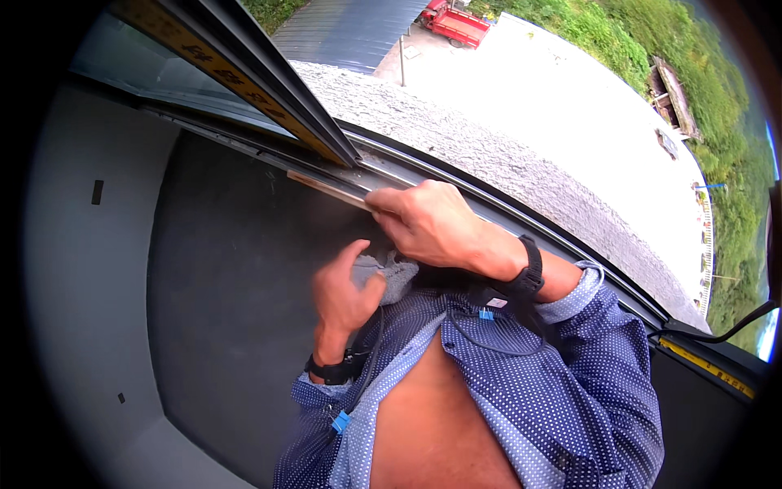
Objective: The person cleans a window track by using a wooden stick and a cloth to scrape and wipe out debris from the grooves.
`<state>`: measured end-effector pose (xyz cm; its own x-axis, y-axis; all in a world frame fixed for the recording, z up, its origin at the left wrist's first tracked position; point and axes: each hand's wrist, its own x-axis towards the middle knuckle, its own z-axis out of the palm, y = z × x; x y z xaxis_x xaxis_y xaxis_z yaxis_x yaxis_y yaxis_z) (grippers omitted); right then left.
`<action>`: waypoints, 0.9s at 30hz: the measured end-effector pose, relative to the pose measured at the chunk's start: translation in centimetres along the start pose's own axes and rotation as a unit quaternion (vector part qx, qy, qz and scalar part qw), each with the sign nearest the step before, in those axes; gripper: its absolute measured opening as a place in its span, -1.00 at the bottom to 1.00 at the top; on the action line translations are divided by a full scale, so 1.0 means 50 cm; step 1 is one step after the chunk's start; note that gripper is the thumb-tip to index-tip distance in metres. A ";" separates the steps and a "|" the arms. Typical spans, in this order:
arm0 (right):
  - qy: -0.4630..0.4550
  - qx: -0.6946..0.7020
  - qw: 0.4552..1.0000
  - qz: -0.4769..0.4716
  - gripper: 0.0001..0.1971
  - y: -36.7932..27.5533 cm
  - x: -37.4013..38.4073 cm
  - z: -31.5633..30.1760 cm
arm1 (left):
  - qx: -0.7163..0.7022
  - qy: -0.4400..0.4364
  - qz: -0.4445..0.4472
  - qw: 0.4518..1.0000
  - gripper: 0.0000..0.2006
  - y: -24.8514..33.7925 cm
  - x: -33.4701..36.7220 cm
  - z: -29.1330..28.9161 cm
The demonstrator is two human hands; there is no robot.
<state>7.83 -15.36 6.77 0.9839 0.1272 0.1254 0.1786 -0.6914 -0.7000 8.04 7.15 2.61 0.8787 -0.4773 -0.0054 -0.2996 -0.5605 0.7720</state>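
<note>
My right hand [436, 224] is closed on the near end of a thin, pale wooden strip [330, 190]. The strip points up and left along the dark window track [383, 163], close beside the corner of the sash frame [326, 143]. Lower and to the left, my left hand [346, 297] has its thumb and a finger spread apart. A crumpled grey cloth [397, 279] shows behind that thumb and below my right hand; whether my left hand touches it, I cannot tell. Both wrists wear black bands.
A glass pane [155, 73] stands in the sash at upper left. Below the sill is a dark floor [228, 326], bordered by a pale wall [90, 244]. Outside lie a rough ledge [489, 155], bright concrete and a red truck [456, 23]. A black cable [741, 322] hangs at right.
</note>
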 end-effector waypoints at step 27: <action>-0.103 0.018 0.994 0.042 -0.85 0.109 0.186 -0.069 | 0.132 0.148 0.297 0.934 -0.58 0.059 0.168 0.155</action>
<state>17.98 -20.39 6.57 0.9735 0.2148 -0.0786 0.0914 -0.6804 -0.7271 11.66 -3.77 -0.10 0.5806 -0.5707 0.5807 -0.8140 -0.4228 0.3983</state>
